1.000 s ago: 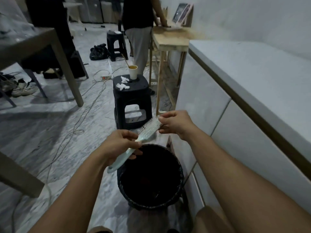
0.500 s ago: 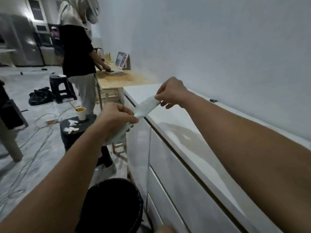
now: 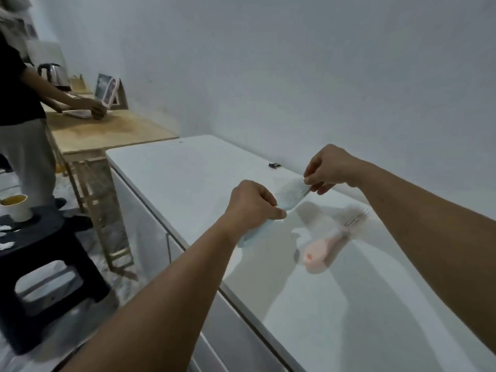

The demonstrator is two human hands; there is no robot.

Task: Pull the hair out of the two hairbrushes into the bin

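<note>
My left hand [image 3: 252, 204] is fisted round the handle of the pale blue hairbrush [image 3: 288, 197], thumb pressed to the fingers. Brush head points to about 2 o'clock, bristle face up toward me, so I can see what is caught in it. My right hand [image 3: 323, 167] pinches the far tip of the brush head between thumb and forefinger, other fingers curled under. Too blurred to say whether the pinch holds hair or just the tip of the head.

Both hands hold it above the white counter [image 3: 188, 178], not resting on it. Gripping both ends keeps the brush steady against the pull.

The pink hairbrush [image 3: 330, 237] lies on the counter at roughly 5 o'clock from the blue one, handle toward me, bristles pointing away. Motion blur hides any hair in it. My guess: it's parked there within reach as the other brush.

The bin is not in view, so anything pulled free here would have to be carried to it.

At 9 to 10 o'clock, well apart: another person [image 3: 18, 124] at a wooden table [image 3: 112, 132], and a paper cup [image 3: 17, 208] on a black stool [image 3: 53, 237]. Neither bears on the task.
</note>
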